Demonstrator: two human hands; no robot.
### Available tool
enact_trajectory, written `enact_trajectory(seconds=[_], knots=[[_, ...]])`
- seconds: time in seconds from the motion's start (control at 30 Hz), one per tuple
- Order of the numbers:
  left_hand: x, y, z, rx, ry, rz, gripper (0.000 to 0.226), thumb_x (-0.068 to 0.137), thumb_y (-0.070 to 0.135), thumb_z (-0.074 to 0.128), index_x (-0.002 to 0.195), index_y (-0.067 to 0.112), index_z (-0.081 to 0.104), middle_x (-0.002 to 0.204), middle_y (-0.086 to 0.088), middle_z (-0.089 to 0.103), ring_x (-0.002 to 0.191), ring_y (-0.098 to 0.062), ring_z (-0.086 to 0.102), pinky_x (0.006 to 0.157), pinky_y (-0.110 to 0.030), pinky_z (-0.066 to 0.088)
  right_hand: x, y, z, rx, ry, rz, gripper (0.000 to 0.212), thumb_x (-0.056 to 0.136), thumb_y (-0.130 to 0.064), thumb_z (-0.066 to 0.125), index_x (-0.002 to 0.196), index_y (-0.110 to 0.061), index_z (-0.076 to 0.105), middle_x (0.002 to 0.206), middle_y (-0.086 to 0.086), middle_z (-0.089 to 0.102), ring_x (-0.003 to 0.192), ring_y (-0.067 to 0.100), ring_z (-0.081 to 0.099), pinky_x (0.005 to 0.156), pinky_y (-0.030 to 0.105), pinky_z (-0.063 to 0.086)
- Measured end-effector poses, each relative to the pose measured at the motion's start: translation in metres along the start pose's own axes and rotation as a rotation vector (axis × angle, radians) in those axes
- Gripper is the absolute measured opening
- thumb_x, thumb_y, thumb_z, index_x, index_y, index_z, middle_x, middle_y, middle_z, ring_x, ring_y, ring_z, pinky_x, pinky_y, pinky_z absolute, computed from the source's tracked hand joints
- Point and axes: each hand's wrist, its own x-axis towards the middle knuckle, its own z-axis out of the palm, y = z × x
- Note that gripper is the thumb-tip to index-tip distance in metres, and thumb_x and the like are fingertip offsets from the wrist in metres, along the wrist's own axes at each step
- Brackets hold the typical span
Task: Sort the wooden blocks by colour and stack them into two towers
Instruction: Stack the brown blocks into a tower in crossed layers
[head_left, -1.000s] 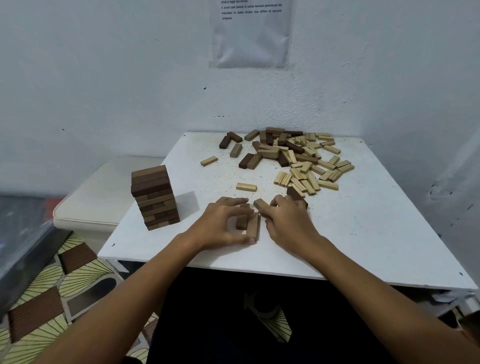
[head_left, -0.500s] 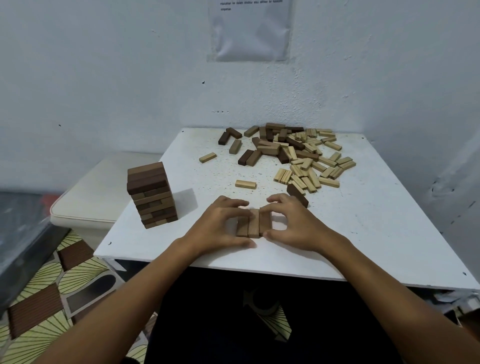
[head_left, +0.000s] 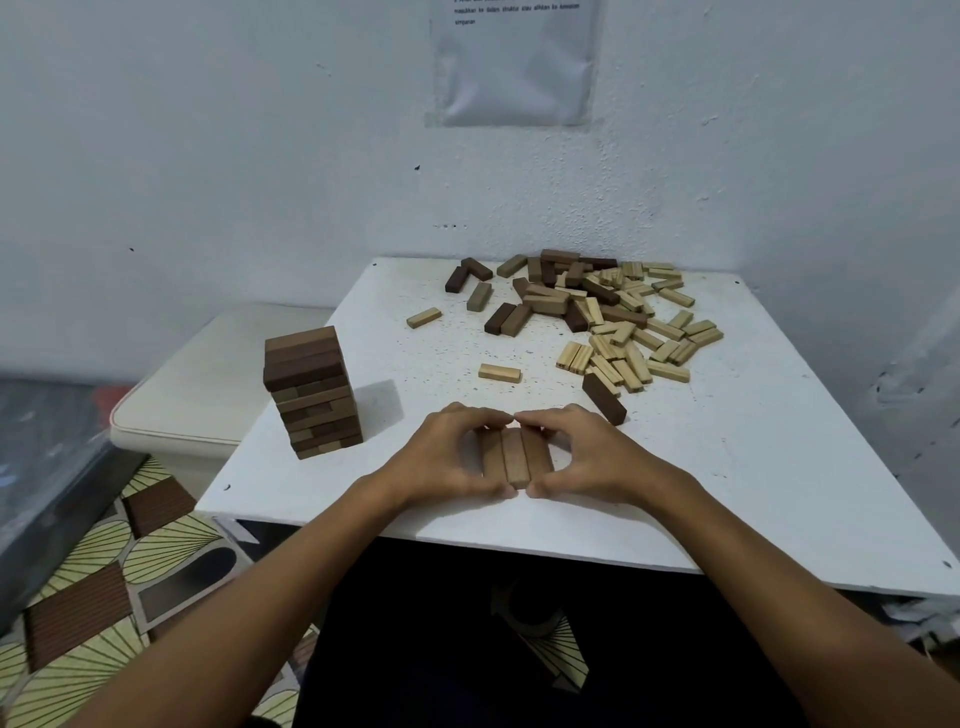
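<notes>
My white speckled square tabletop (head_left: 727, 467) stands against a pale blue wall (head_left: 208, 130) bearing a plastic-sleeved paper notice (head_left: 517, 62). At my left I see a cream cushioned stool (head_left: 208, 395) on patterned flooring (head_left: 104, 597).

The outer sides and far ends of the three brown blocks (head_left: 514, 460) are covered by the curled fingers of the left hand (head_left: 441, 457) and the right hand (head_left: 592, 457). The sheet of paper (head_left: 514, 67) on the wall is cut off by the upper edge, and its printed lines are too small to be read. In the loose pile of blocks (head_left: 597, 306), several pieces are buried under others, so their count cannot be told. The table (head_left: 779, 467) is cut at the right edge.
</notes>
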Motion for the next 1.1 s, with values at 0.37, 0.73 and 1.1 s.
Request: enact_trajectory(seconds=[0.37, 0.73, 1.1], knots=[[-0.002, 0.002, 0.001, -0.067, -0.002, -0.034, 0.075, 0.053, 0.051, 0.082, 0.117, 0.039, 0.045, 0.117, 0.010, 0.063, 0.115, 0.001, 0.055, 0.095, -0.026, 0.042, -0.001, 0.006, 0.002, 0.076, 0.022, -0.009, 0.091, 0.062, -0.034, 0.085, 0.136, -0.052, 0.035, 0.125, -0.008, 0.050, 0.114, 0.003, 0.046, 0.096, 0.028, 0.041], [-0.002, 0.006, 0.001, -0.018, 0.024, -0.068, 0.077, 0.052, 0.052, 0.083, 0.112, 0.032, 0.041, 0.113, 0.014, 0.063, 0.118, -0.001, 0.053, 0.101, -0.046, 0.041, 0.001, 0.008, 0.006, 0.140, 0.035, -0.030, 0.096, 0.052, -0.040, 0.084, 0.132, -0.057, 0.033, 0.121, -0.011, 0.056, 0.124, 0.010, 0.048, 0.109, 0.040, 0.041], [0.018, 0.031, -0.035, -0.065, 0.068, -0.065, 0.070, 0.058, 0.023, 0.091, 0.108, 0.026, 0.042, 0.113, 0.003, 0.065, 0.115, -0.008, 0.055, 0.086, -0.011, 0.039, 0.018, -0.018, -0.029, 0.102, 0.117, -0.146, 0.093, 0.056, -0.035, 0.083, 0.138, -0.037, 0.039, 0.119, -0.009, 0.060, 0.119, 0.007, 0.052, 0.094, 0.023, 0.040]])
